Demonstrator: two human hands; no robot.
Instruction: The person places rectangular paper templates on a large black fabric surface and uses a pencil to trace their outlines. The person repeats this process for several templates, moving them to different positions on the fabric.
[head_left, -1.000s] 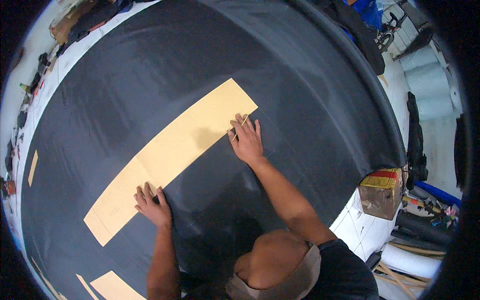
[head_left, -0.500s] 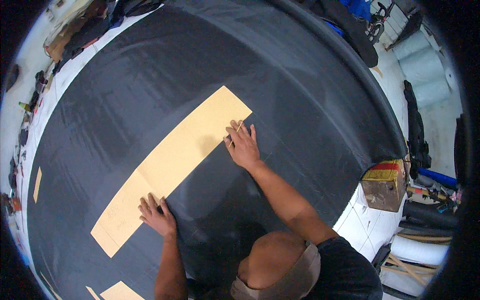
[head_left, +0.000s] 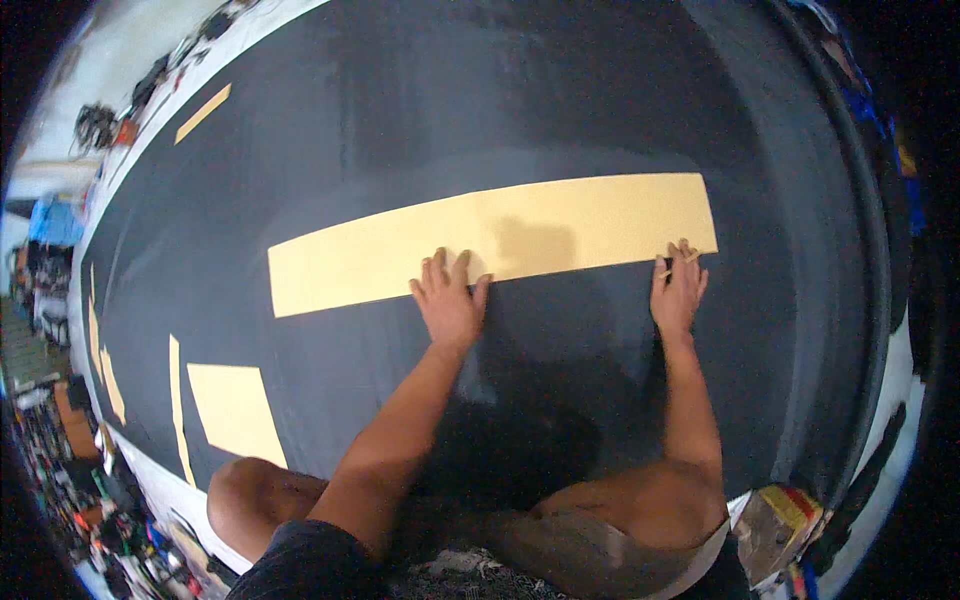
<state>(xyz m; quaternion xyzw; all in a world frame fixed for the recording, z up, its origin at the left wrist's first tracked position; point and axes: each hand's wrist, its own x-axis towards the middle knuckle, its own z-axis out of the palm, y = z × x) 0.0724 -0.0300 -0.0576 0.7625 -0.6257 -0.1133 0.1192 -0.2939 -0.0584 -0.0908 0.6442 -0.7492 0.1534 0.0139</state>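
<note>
Partly hidden under both flat hands, the tan strip's lower edge.

One package only: small brown cardboard box with yellow-and-red top face, at lower right edge of view, beyond rim of black sheet. Box tilted, blocky, corners bent by lens; top face striped yellow with red band, sides plain brown. Printing on it too small to make out. Blurred clutter along left and lower-left edges, too small to tell whether any packaging there. No labels, signs or screens visible elsewhere.
</note>
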